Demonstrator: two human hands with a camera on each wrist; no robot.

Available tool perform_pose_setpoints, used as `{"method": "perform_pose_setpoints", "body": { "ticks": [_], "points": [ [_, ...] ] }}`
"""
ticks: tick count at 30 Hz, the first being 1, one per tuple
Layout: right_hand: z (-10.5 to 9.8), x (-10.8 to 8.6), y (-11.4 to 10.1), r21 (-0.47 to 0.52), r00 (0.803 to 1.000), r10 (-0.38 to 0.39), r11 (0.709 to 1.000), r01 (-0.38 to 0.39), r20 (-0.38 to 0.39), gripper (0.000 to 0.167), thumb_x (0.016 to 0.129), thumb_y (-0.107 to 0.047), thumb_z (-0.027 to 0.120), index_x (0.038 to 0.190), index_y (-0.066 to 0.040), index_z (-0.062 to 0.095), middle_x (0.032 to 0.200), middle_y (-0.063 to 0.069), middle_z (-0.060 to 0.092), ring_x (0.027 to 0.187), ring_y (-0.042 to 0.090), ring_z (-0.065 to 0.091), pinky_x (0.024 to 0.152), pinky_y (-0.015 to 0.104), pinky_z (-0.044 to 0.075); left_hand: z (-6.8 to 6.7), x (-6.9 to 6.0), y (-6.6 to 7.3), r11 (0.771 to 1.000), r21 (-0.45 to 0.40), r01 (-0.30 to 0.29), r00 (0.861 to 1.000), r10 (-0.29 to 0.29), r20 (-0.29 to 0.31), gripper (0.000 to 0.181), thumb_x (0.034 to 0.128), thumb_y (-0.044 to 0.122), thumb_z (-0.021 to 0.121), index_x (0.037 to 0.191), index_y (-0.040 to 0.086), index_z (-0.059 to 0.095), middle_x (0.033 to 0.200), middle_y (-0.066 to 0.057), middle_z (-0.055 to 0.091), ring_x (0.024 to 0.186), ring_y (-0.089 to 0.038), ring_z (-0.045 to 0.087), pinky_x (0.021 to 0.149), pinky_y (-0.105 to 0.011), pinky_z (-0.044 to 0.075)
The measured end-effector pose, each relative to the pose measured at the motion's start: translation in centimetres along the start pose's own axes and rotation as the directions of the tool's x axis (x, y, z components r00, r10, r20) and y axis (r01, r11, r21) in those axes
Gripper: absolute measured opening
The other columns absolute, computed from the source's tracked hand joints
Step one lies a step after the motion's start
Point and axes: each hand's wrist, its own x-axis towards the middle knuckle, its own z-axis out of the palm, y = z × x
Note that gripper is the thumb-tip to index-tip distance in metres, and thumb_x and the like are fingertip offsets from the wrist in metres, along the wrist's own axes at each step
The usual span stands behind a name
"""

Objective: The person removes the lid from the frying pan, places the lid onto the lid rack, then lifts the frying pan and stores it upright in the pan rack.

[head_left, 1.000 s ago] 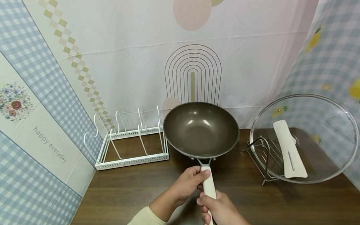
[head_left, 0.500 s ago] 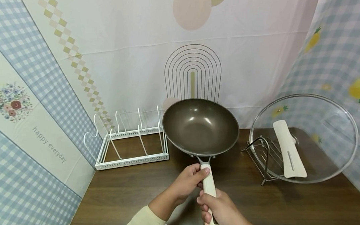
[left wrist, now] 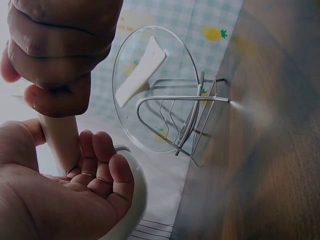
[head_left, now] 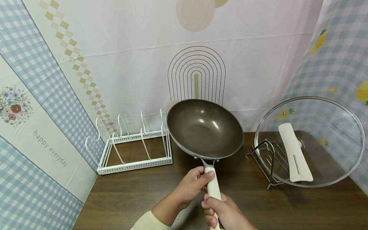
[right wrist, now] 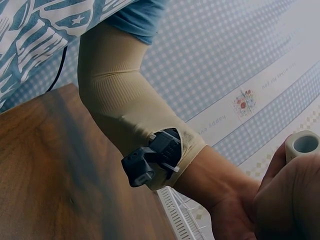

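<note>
A dark brown wok (head_left: 204,127) with a cream handle (head_left: 214,189) hangs above the wooden table, its inside facing me and its rim tipped lower on the right. My left hand (head_left: 191,185) holds the handle close to the wok, thumb laid along the top. Lower down, my right hand (head_left: 225,212) grips the same handle, fingers wrapped round it. In the left wrist view the left hand's curled fingers (left wrist: 112,172) lie under the handle, below the right fist (left wrist: 65,55). The right wrist view shows the hollow handle end (right wrist: 304,145) past the right hand.
A white pan rack (head_left: 135,163) with upright wire dividers stands left of the wok, close to its rim. On the right, a glass lid (head_left: 330,149) with a cream handle (head_left: 295,153) leans in a metal wire stand (head_left: 271,166). A patterned cloth (head_left: 123,73) hangs behind.
The wok has risen slightly and tilted, its left side higher and its right side lower. Both hands keep their hold on the handle and have barely shifted.
</note>
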Motion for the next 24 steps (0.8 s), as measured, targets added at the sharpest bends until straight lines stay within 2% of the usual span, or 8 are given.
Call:
{"method": "perform_pose_setpoints", "body": {
  "ticks": [6,16,19,24],
  "points": [
    [-0.18,0.09,0.03,0.077,0.999,-0.004,0.997,0.000,0.043,0.014,0.093,-0.006,0.053,0.096,-0.013,0.042,0.064,-0.007,0.040,0.048,0.003,0.041,0.047,0.021,0.045,-0.12,0.04,0.15,1.000,0.009,-0.003,1.000,0.003,0.015,0.024,0.1041,0.018,0.057,0.107,-0.005,0.059,0.084,-0.001,0.066,0.074,-0.010,0.063,0.069,-0.025,0.052],
    [-0.49,0.27,0.37,0.222,0.986,-0.031,0.975,-0.006,0.163,0.016,0.093,-0.004,0.046,0.092,-0.020,0.047,0.063,-0.011,0.039,0.048,0.000,0.043,0.046,0.018,0.045,0.08,-0.21,0.47,1.000,0.022,-0.008,1.000,0.008,0.005,0.026,0.1041,0.021,0.058,0.106,-0.005,0.059,0.081,0.000,0.065,0.071,-0.009,0.062,0.067,-0.023,0.050],
    [-0.60,0.26,0.40,0.237,0.976,-0.057,0.972,0.005,0.211,0.017,0.094,-0.004,0.044,0.092,-0.020,0.048,0.063,-0.011,0.038,0.048,-0.001,0.043,0.046,0.017,0.045,0.07,-0.22,0.49,0.999,0.038,-0.016,1.000,0.016,0.000,0.026,0.1037,0.022,0.058,0.104,-0.004,0.059,0.080,0.000,0.064,0.070,-0.008,0.061,0.066,-0.024,0.049],
    [-0.86,0.29,0.57,0.276,0.947,-0.103,0.961,0.016,0.305,0.021,0.096,-0.005,0.042,0.093,-0.023,0.052,0.063,-0.010,0.032,0.049,-0.002,0.042,0.048,0.015,0.045,-0.02,-0.21,0.47,0.998,0.063,-0.030,1.000,0.031,-0.002,0.029,0.1028,0.025,0.059,0.103,-0.004,0.059,0.078,0.001,0.063,0.069,-0.008,0.059,0.065,-0.023,0.048]
  ]
}}
